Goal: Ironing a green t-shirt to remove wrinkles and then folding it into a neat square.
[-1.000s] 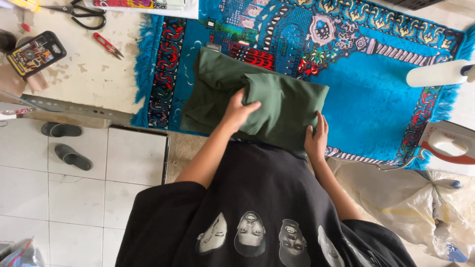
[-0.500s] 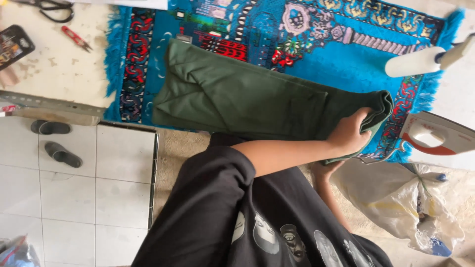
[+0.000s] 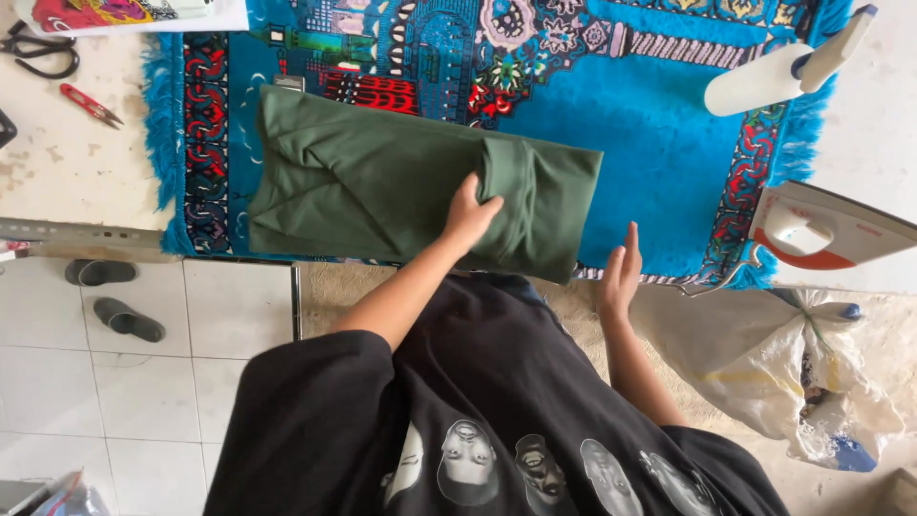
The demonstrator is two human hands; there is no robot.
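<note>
A dark green garment (image 3: 373, 182) lies folded into a long rectangle on a blue patterned rug (image 3: 659, 143). Its right end is turned over into a narrow band. My left hand (image 3: 470, 215) lies on the garment next to that band, with the fingers curled on the cloth. Just to the right of the garment, my right hand (image 3: 621, 272) is at the rug's near edge. Its fingers are straight and apart and it holds nothing. My black printed shirt fills the bottom of the view.
A white and orange iron (image 3: 821, 229) stands at the rug's right edge, with a white spray bottle (image 3: 774, 81) behind it. Black scissors (image 3: 38, 53) and red thread snips (image 3: 91, 103) lie at the left. A plastic bag (image 3: 812, 373) and dark sandals (image 3: 115, 296) are on the floor.
My left hand has come back from the garment's right end to its middle, and that end now lies folded over. My right hand has come out from under my left arm and is bare.
</note>
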